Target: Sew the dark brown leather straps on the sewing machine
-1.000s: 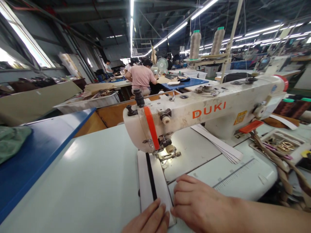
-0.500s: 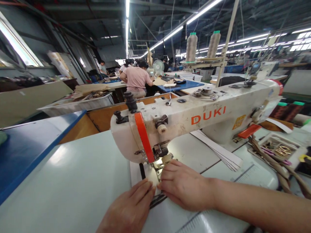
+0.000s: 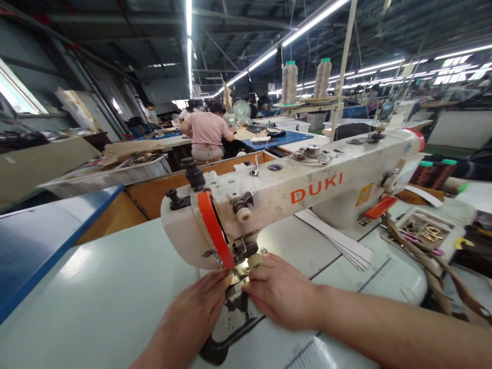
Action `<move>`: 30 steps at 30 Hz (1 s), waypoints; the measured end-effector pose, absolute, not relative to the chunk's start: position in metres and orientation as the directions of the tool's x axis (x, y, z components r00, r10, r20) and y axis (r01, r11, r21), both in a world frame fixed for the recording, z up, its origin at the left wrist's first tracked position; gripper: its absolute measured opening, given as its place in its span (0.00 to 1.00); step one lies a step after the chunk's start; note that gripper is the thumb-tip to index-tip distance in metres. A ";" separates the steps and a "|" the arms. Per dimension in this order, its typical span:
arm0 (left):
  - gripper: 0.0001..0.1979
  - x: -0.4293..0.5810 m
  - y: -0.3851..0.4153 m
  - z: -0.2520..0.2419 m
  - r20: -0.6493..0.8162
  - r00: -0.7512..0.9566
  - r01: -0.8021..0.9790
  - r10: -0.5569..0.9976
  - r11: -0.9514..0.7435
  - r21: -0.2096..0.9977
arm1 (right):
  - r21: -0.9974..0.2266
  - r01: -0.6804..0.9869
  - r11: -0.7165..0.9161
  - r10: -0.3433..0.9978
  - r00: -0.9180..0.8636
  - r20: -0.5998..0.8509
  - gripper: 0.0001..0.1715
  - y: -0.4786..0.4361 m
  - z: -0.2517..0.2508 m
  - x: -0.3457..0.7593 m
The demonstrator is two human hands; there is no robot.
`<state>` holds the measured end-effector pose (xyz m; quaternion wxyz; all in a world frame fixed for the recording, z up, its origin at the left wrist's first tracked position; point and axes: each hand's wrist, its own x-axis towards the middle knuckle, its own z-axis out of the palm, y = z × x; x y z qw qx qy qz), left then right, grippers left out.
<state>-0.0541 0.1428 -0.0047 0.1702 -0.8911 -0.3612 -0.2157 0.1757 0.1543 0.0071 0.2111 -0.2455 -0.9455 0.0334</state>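
Note:
A white sewing machine (image 3: 269,179) with orange lettering and an orange lever cover (image 3: 215,230) stands before me. My left hand (image 3: 196,302) lies just left of the lit presser foot (image 3: 242,269), with fingers pressed together and fingertips pointing at the needle area. My right hand (image 3: 282,292) curls in from the right, its thumb and fingers closed beside the foot. A worn, dark-patched metal plate (image 3: 238,310) shows between and below the hands. Whatever the fingertips pinch is too small and covered to name.
White strips (image 3: 334,238) lie behind my right hand. At the right are a tray (image 3: 426,230) of metal fittings and brown straps (image 3: 418,261). Two thread cones (image 3: 289,83) stand behind the machine. A person in a pink shirt (image 3: 209,130) sits farther back.
My left hand has moved forward, closer to the presser foot, and the dark-patched plate is now uncovered. The right hand stays beside the foot. The view has shifted slightly right.

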 end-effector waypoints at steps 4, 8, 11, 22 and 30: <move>0.16 -0.054 0.133 -0.005 0.508 0.584 0.756 0.634 -0.652 -0.055 | -0.164 0.425 0.890 0.450 -0.762 0.466 0.10 0.151 0.002 0.179; 0.17 -0.060 0.088 -0.001 0.521 0.581 0.767 0.625 -0.635 -0.093 | -0.206 0.368 0.907 0.419 -0.735 0.533 0.10 0.147 0.000 0.183; 0.16 -0.062 0.045 0.002 0.504 0.567 0.783 0.651 -0.617 -0.085 | -0.204 0.322 0.924 0.381 -0.747 0.545 0.11 0.146 0.000 0.185; 0.16 -0.076 -0.004 0.003 0.449 0.408 0.910 0.794 -0.390 -0.138 | -0.072 0.283 0.956 0.269 -0.755 0.598 0.14 0.130 -0.002 0.188; 0.19 -0.073 0.009 -0.004 0.408 0.420 0.902 0.811 -0.423 -0.087 | -0.064 0.322 0.945 0.300 -0.767 0.568 0.14 0.130 -0.008 0.189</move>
